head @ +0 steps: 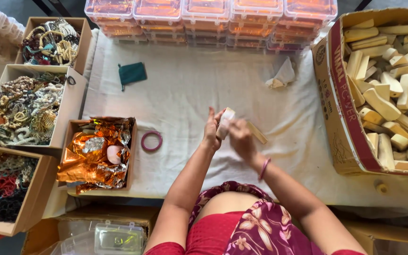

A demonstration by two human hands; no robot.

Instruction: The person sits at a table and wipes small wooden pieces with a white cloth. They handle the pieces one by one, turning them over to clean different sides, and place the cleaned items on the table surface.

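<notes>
A: Block (225, 123), small and pale, up between both hands, above the middle of the white cloth (190, 94). Looks like wood, same as the pieces in the big carton.

B: Long way of it?

A: Tilted, top end leaning away and a bit right, bottom end down toward the palms.

B: Nearer hand?

A: Left hand (211, 130), just to the block's left, fingers pointing up and pressed on its side. Right hand (241, 137) low on the right, curled round the bottom end. Both touching, both closed on it, no gap to see.

B: Anything else in the right hand?

A: Thin tan stick (257, 132), poking out to the right from behind the knuckles. Held or just lying on the cloth: cannot tell. Pink bangle (264, 168) on that wrist.

B: And around?

A: Pink ring (151, 141) flat on the cloth, left of the hands, well apart. Next to it, box of orange foil (95, 156). Green pouch (132, 73) farther up. Crumpled white paper (282, 75) up right. Big carton of wooden pieces (388, 85) far right. Three boxes of beads (27, 106) far left. Row of clear lidded tubs (208, 19) along the top.
</notes>
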